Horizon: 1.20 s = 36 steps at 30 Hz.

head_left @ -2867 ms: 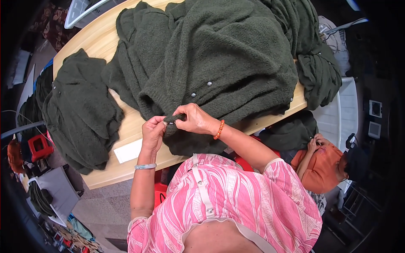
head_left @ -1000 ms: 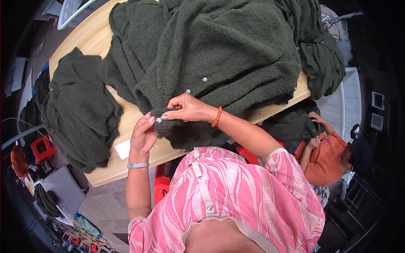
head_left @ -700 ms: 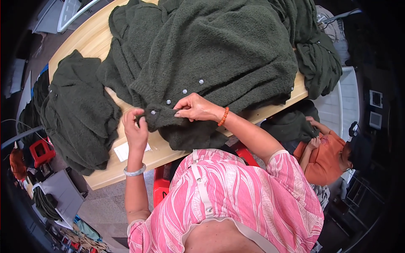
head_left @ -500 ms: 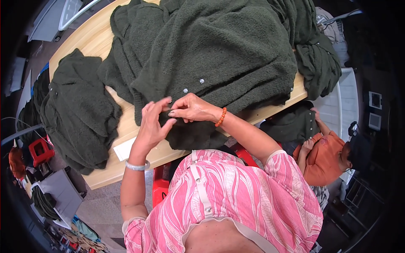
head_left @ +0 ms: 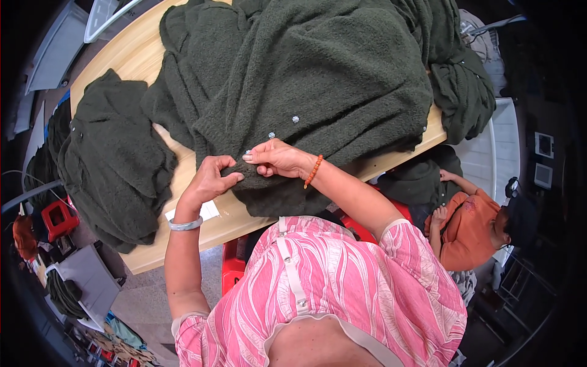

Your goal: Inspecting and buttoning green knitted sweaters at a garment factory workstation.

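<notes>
Now both hands pinch the cardigan's (head_left: pixel 318 92) buttoned edge at the table's (head_left: pixel 202 229) near side: left hand (head_left: pixel 211 180) grips the knit, right hand (head_left: pixel 278 160) nips a button. That edge runs up-right. Another cardigan (head_left: pixel 113 162) lies left; a seated person (head_left: pixel 474 217) right.

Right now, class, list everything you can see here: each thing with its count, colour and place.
cardigan: one, dark green, spread on the table, both hands at its edge
buttons: a few, silvery, along the cardigan edge
garment pile: one, dark green, table's left end
table: one, light wood
paper slip: one, white, near table edge
seated person: one, orange top, right
left hand: silver bangle, grips edge
right hand: orange bead bracelet, pinches edge
</notes>
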{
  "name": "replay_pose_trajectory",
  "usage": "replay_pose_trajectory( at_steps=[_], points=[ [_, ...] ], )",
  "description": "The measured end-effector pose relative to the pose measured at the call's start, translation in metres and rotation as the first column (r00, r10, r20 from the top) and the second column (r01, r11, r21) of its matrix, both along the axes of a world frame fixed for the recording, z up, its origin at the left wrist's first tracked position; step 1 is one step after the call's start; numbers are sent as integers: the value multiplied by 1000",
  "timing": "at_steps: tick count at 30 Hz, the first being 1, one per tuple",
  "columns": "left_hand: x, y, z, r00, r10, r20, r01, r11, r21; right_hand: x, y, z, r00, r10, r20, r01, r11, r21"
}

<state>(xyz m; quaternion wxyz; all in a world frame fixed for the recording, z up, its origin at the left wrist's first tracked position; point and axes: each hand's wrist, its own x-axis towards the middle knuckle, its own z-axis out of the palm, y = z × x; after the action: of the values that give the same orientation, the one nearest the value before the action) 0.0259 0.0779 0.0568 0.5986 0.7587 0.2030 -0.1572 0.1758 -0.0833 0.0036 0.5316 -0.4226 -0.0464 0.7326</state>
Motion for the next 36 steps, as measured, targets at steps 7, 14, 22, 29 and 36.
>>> replay_pose_trajectory(
  at_steps=[7,14,22,29,36],
  points=[
    [3,-3,2,971,215,-102,-237,907,-348,11,5,15,992,36,121,-37,999,0],
    [2,6,-7,991,19,-131,-46,976,-211,8,4,9,958,24,286,-37,999,40],
    [-3,1,-15,962,241,-124,-271,877,-398,12,1,18,959,37,281,-53,997,52],
    [0,-1,-13,980,161,-116,-188,940,-283,11,-1,14,941,168,292,-180,984,13],
    [3,2,-4,993,2,-114,-32,965,-262,2,1,0,956,106,274,-119,992,32]
  ],
)
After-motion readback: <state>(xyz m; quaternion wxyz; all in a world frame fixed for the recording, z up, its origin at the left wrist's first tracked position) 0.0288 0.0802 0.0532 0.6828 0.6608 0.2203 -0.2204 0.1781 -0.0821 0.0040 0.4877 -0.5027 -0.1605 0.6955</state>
